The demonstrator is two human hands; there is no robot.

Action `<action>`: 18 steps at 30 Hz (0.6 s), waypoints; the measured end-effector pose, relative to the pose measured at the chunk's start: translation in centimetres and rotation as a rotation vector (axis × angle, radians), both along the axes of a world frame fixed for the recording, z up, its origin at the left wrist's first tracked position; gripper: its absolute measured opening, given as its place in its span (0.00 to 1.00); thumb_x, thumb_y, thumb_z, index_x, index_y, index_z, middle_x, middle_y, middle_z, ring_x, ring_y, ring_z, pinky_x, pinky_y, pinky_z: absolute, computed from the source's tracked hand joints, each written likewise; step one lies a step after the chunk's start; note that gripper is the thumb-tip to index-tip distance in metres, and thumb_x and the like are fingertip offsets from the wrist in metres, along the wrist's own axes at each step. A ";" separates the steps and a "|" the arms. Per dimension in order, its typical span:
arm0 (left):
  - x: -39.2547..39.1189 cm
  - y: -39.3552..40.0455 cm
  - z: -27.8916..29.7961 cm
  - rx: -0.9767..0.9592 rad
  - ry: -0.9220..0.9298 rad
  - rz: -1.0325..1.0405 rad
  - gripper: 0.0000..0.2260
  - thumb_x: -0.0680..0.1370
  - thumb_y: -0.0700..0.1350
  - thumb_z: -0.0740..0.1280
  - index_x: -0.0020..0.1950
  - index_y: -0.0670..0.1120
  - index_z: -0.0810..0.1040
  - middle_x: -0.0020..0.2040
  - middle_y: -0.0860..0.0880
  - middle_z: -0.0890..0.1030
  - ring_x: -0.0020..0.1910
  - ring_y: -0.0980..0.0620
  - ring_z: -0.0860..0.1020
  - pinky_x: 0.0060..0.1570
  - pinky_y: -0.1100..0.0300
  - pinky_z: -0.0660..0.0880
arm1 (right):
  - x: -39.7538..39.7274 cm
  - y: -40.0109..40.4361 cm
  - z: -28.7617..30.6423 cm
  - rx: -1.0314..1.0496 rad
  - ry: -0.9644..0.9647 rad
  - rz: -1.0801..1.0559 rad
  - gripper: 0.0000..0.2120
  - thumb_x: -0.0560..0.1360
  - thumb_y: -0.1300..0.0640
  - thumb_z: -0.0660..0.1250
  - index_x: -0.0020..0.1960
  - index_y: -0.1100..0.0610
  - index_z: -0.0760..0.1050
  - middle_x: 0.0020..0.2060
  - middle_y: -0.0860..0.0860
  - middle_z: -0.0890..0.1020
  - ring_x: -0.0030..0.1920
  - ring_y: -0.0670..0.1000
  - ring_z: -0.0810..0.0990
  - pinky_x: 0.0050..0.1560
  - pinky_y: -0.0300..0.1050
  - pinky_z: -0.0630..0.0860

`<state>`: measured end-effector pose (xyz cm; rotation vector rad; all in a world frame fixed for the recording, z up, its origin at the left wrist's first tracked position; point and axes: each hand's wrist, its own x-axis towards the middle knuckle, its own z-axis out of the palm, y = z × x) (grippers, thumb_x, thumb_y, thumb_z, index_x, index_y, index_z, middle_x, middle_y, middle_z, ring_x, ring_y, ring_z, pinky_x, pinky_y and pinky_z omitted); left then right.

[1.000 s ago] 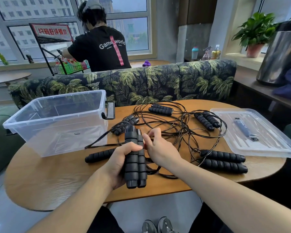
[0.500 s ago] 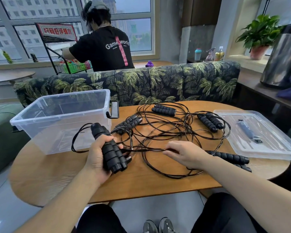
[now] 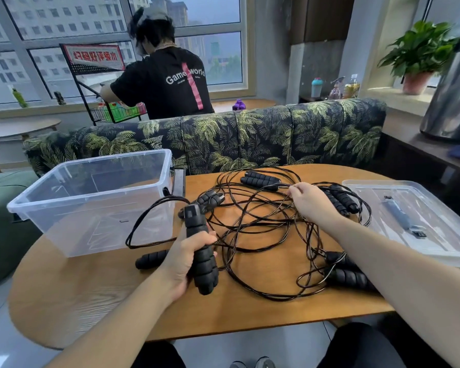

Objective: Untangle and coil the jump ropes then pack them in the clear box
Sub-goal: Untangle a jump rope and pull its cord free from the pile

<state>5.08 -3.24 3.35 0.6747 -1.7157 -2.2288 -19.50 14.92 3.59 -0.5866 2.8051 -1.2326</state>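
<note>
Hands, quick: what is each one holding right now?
Left hand: grips a pair of black ribbed foam jump rope handles, held upright.
Right hand: pinches a thin black rope cord in the tangle.

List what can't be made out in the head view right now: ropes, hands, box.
- Rope count: cords overlap in one tangle, so which grip belongs to which rope is unclear.
- Near-right grips: partly covered by the right forearm.
- Right hand: fingertips at the cords, but the pinch is turned away from the camera.
- Held grips: left hand covers their middle.
- Small dark item on the lid: too small to identify.
</note>
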 end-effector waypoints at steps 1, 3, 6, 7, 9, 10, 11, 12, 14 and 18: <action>-0.4 0.2 0.2 -0.021 -0.012 -0.016 0.22 0.63 0.46 0.73 0.56 0.44 0.75 0.44 0.42 0.79 0.45 0.43 0.78 0.46 0.51 0.77 | -0.9 0.2 -0.1 0.050 -0.029 -0.019 0.18 0.84 0.52 0.54 0.67 0.56 0.75 0.47 0.52 0.82 0.37 0.49 0.77 0.37 0.41 0.71; -1.4 0.4 0.5 -0.031 -0.013 -0.019 0.17 0.63 0.45 0.72 0.48 0.47 0.71 0.35 0.48 0.71 0.35 0.49 0.71 0.38 0.56 0.71 | -1.8 0.3 -0.4 0.230 -0.101 -0.036 0.22 0.83 0.54 0.53 0.74 0.57 0.68 0.65 0.59 0.76 0.56 0.57 0.78 0.56 0.48 0.75; -3.0 0.5 0.9 -0.075 -0.013 -0.013 0.15 0.63 0.45 0.72 0.44 0.49 0.68 0.32 0.51 0.67 0.31 0.51 0.67 0.35 0.58 0.68 | -0.8 0.2 -0.6 0.478 0.074 -0.032 0.27 0.82 0.52 0.57 0.80 0.53 0.59 0.78 0.57 0.60 0.78 0.60 0.57 0.76 0.60 0.56; -3.5 0.5 1.1 -0.094 -0.009 -0.015 0.14 0.63 0.45 0.72 0.43 0.49 0.69 0.33 0.51 0.67 0.31 0.52 0.68 0.35 0.59 0.68 | -0.1 0.0 -0.4 0.429 0.169 0.019 0.28 0.81 0.53 0.58 0.80 0.51 0.59 0.79 0.56 0.61 0.79 0.58 0.57 0.77 0.59 0.55; -4.4 0.5 1.3 -0.118 -0.019 -0.021 0.12 0.63 0.45 0.72 0.40 0.49 0.70 0.33 0.51 0.69 0.31 0.52 0.69 0.34 0.59 0.69 | 1.4 -0.8 0.0 0.194 0.218 0.190 0.26 0.81 0.56 0.61 0.78 0.48 0.64 0.76 0.52 0.67 0.76 0.52 0.65 0.76 0.51 0.62; -4.8 0.4 1.4 -0.113 -0.032 -0.034 0.12 0.63 0.45 0.72 0.41 0.49 0.72 0.33 0.51 0.70 0.31 0.52 0.70 0.34 0.59 0.70 | 2.0 -1.2 0.1 0.087 0.200 0.272 0.26 0.80 0.58 0.62 0.77 0.47 0.65 0.75 0.50 0.69 0.73 0.50 0.69 0.73 0.46 0.66; -5.1 0.5 1.5 -0.094 -0.044 -0.056 0.11 0.64 0.44 0.72 0.41 0.49 0.72 0.33 0.51 0.71 0.31 0.52 0.71 0.34 0.59 0.71 | 2.6 -1.6 0.2 0.012 0.183 0.350 0.28 0.79 0.59 0.63 0.77 0.45 0.64 0.74 0.48 0.69 0.70 0.49 0.73 0.69 0.41 0.70; -5.4 0.6 1.7 -0.072 -0.057 -0.086 0.10 0.66 0.43 0.73 0.41 0.49 0.73 0.33 0.50 0.72 0.30 0.52 0.72 0.33 0.59 0.71 | 3.1 -1.9 0.4 -0.052 0.165 0.426 0.31 0.79 0.60 0.64 0.78 0.42 0.61 0.75 0.47 0.67 0.67 0.48 0.74 0.64 0.37 0.72; -5.6 0.7 1.9 -0.051 -0.088 -0.147 0.07 0.68 0.42 0.72 0.39 0.48 0.75 0.33 0.49 0.73 0.30 0.51 0.72 0.35 0.57 0.71 | 4.0 -2.6 0.7 -0.142 0.161 0.605 0.42 0.77 0.62 0.68 0.79 0.36 0.50 0.78 0.44 0.59 0.69 0.47 0.72 0.62 0.34 0.72; -5.8 0.2 2.6 -0.069 -0.271 -0.363 0.10 0.63 0.44 0.73 0.41 0.46 0.78 0.35 0.45 0.73 0.32 0.47 0.70 0.37 0.57 0.69 | 3.4 -3.5 0.6 0.035 0.596 0.728 0.51 0.73 0.60 0.73 0.80 0.37 0.42 0.81 0.44 0.46 0.75 0.59 0.64 0.72 0.57 0.67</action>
